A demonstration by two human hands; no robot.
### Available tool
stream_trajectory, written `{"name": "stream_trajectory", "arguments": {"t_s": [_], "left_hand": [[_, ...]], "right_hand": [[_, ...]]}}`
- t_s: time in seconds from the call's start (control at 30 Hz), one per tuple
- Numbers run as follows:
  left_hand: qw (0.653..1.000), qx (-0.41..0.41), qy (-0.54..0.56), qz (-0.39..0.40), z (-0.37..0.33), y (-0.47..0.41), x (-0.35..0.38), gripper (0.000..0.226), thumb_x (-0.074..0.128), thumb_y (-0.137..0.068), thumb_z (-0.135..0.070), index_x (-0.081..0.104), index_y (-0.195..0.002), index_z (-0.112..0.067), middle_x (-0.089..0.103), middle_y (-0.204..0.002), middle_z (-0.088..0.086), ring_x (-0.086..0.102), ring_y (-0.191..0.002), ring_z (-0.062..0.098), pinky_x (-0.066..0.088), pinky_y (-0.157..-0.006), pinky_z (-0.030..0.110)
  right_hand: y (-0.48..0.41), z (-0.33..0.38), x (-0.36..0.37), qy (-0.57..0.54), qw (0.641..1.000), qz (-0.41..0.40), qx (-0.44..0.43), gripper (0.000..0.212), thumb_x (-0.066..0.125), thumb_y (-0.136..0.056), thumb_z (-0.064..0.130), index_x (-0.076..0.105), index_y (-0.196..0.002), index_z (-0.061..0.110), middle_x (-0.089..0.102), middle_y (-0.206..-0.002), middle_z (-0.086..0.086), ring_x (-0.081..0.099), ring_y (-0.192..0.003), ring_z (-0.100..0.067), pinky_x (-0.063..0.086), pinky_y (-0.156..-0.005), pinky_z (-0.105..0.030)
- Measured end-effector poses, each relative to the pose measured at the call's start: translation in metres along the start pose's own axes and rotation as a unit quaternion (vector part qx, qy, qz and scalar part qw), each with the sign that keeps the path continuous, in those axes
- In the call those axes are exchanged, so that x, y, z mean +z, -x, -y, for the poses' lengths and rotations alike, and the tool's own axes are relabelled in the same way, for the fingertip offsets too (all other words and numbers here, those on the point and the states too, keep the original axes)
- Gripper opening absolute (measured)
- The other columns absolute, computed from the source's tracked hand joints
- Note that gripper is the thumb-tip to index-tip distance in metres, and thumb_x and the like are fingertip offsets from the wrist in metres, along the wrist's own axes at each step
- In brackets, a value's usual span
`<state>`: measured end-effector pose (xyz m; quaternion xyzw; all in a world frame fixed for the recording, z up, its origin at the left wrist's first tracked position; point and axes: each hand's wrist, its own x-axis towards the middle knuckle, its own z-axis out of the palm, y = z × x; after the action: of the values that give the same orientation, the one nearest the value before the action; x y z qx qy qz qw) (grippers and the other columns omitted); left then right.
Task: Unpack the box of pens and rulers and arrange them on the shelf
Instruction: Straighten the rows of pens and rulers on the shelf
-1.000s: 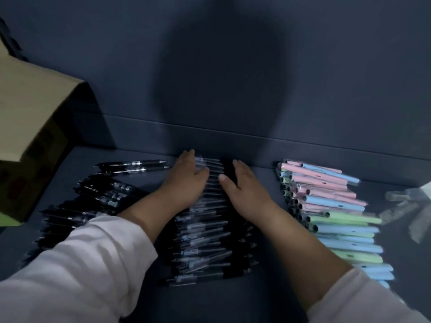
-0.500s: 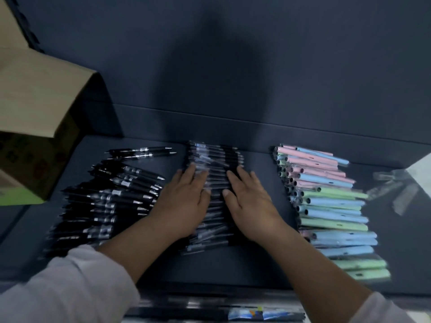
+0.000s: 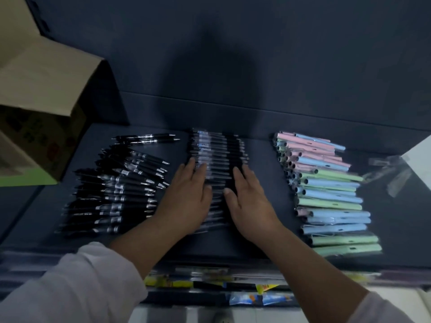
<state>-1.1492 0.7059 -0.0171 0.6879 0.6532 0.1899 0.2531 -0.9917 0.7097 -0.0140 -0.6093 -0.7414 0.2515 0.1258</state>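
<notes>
Head view, left hand (image 3: pixel 186 199), right hand (image 3: pixel 250 202), both flat (fingers straight) on wrapped pens (image 3: pixel 218 148)

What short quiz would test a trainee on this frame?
1. True or false: the left hand and right hand lie flat on the middle pens.
2. Where is the box? A: at the far left; B: at the far right; C: between the hands.
3. Fill in: the pastel pens lie to the ___ of the hands.
Key: 1 true; 2 A; 3 right.
</notes>
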Motion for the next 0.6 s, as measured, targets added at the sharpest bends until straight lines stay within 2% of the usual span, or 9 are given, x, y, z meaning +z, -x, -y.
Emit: {"name": "stream_trajectory", "arguments": {"t_s": [0.2, 0.27, 0.37, 0.5, 0.6], "left_hand": [[0.998, 0.036, -0.047, 0.007, 0.009, 0.003, 0.002, 0.057, 0.025, -0.102, -0.040, 0.004, -0.153, -0.025, -0.010, -0.160, -0.003, -0.009, -0.146, 0.015, -0.003, -0.112, 0.025], [0.997, 0.035, -0.061, 0.010, 0.009, 0.004, 0.001, 0.058, 0.023, -0.101, -0.042, 0.004, -0.153, -0.024, -0.010, -0.160, -0.003, -0.012, -0.146, 0.015, -0.006, -0.112, 0.026], [0.993, 0.044, -0.111, -0.010, 0.004, 0.001, -0.001, 0.059, 0.019, -0.100, -0.046, 0.006, -0.153, -0.023, -0.008, -0.160, -0.001, -0.015, -0.145, 0.017, -0.003, -0.117, 0.034], [0.979, 0.058, -0.194, -0.007, -0.003, -0.004, 0.000, 0.060, 0.016, -0.100, -0.045, 0.004, -0.153, -0.019, -0.004, -0.161, 0.002, -0.008, -0.147, 0.020, 0.000, -0.117, 0.036], [0.977, 0.037, -0.207, 0.019, -0.007, -0.004, 0.000, 0.059, 0.015, -0.101, -0.043, 0.003, -0.153, -0.018, -0.001, -0.161, 0.002, -0.006, -0.147, 0.019, -0.003, -0.116, 0.036]], "right_hand": [[0.015, 0.005, 0.008, 0.010, 1.000, -0.015, 0.011, 0.060, 0.030, -0.102, 0.038, 0.007, -0.153, 0.014, -0.004, -0.161, -0.002, -0.006, -0.147, -0.015, -0.005, -0.114, -0.021], [0.011, 0.004, 0.006, 0.044, 0.999, -0.021, 0.022, 0.061, 0.028, -0.102, 0.042, 0.008, -0.153, 0.016, -0.002, -0.161, -0.002, -0.007, -0.147, -0.018, -0.005, -0.116, -0.026], [-0.007, 0.002, -0.008, 0.100, 0.994, -0.041, 0.015, 0.061, 0.022, -0.100, 0.049, 0.006, -0.153, 0.023, -0.004, -0.161, 0.003, -0.014, -0.146, -0.020, -0.002, -0.119, -0.037], [-0.028, 0.000, -0.017, 0.159, 0.984, 0.064, -0.053, 0.060, 0.019, -0.101, 0.048, 0.005, -0.153, 0.023, -0.008, -0.161, 0.003, -0.015, -0.146, -0.016, -0.001, -0.120, -0.038], [-0.031, -0.002, -0.020, 0.175, 0.980, 0.085, -0.049, 0.060, 0.018, -0.101, 0.050, 0.007, -0.154, 0.025, -0.006, -0.161, 0.004, -0.013, -0.146, -0.017, -0.004, -0.119, -0.038]]}}
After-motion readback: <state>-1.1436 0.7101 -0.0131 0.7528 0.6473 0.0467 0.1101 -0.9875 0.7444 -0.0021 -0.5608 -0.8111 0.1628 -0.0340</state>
